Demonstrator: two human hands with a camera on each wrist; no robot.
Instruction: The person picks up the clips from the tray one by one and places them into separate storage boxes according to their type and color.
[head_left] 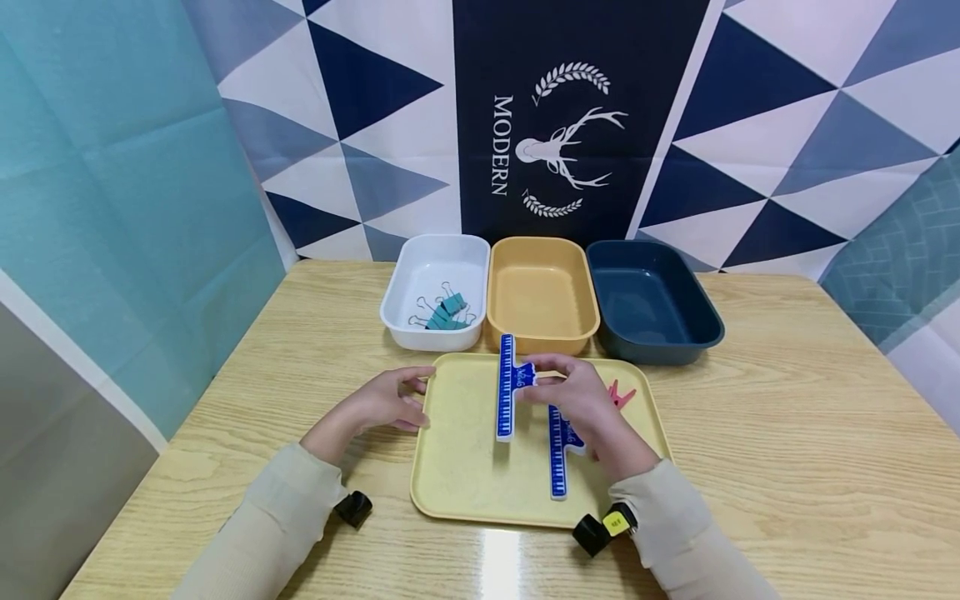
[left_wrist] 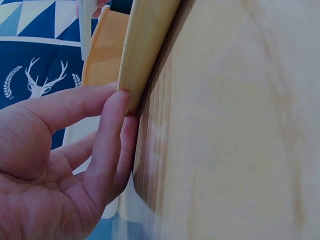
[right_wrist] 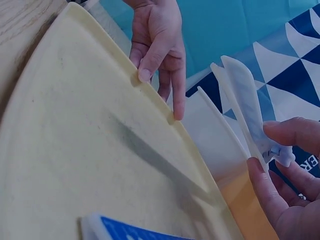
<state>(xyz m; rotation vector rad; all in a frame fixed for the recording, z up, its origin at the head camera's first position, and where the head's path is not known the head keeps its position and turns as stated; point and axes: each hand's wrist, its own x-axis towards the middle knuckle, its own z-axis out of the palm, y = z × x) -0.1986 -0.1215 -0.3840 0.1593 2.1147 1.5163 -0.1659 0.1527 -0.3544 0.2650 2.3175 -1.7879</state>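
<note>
My right hand [head_left: 573, 392] pinches a long blue-and-white page clip [head_left: 506, 400] by its handle end, holding it above the yellow tray [head_left: 457, 467]. The right wrist view shows the white back of this clip [right_wrist: 245, 95] between thumb and fingers. A second blue page clip [head_left: 557, 458] lies on the tray, partly behind the right wrist. Just past that wrist, red pegs [head_left: 619, 395] lie partly hidden. At the tray's left side my left hand [head_left: 386, 400] holds the rim, its thumb and fingertips against it [left_wrist: 75, 160].
Behind the tray stand three bins in a row: a white bin [head_left: 431, 337] with several teal binder clips [head_left: 447, 312], a yellow-orange bin [head_left: 540, 343], and a dark blue bin [head_left: 660, 350]. A patterned cloth [head_left: 390, 75] hangs behind the wooden table [head_left: 780, 417].
</note>
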